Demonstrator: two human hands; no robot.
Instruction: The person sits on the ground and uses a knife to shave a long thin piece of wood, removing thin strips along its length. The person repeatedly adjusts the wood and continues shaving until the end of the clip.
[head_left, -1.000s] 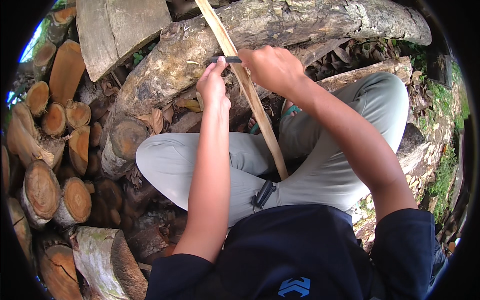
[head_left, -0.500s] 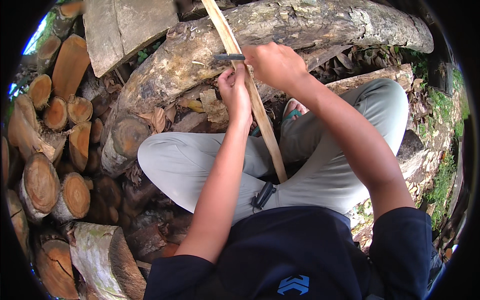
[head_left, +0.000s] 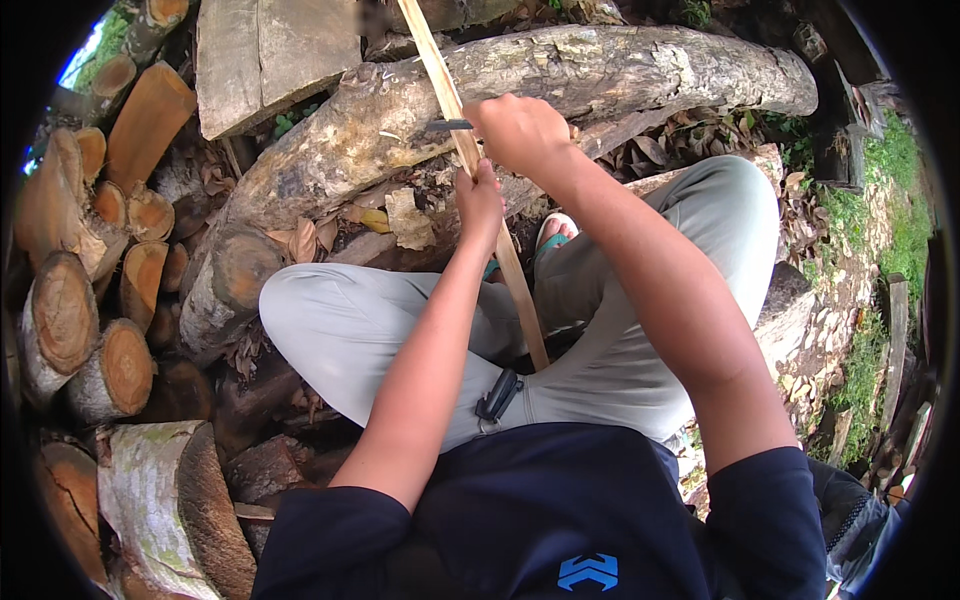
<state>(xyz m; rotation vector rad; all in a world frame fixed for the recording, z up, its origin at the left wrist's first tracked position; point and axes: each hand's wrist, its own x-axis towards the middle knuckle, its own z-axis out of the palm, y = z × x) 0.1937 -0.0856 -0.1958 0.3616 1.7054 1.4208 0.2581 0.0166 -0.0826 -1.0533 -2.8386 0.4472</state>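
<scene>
**Blade on a thin wooden strip, among the logs**

And here we are, looking straight down on a person sitting cross-legged in pale grey trousers. A long, flat wooden strip, pale and smooth-faced, runs up from the lap between the knees and out past the top edge, so its far end is cut off. The left hand is wrapped around the strip about midway, fingers closed tight on it. Just above, the right hand is a closed fist around a knife handle; the handle itself is buried in the fist, and only a short dark blade pokes out to the left, lying across the strip and touching it.

Behind the hands lies a big log, rough grey bark, patchy with lichen. Dry brown leaves sit crumpled beneath it. On the left, a stack of cut logs shows round orange-brown end grain with rings. A flat weathered plank leans at the top.

Near the waist, a small dark clip hangs at the trousers; what it is, I cannot tell. The navy shirt carries a small blue angular mark at the lower edge.
</scene>
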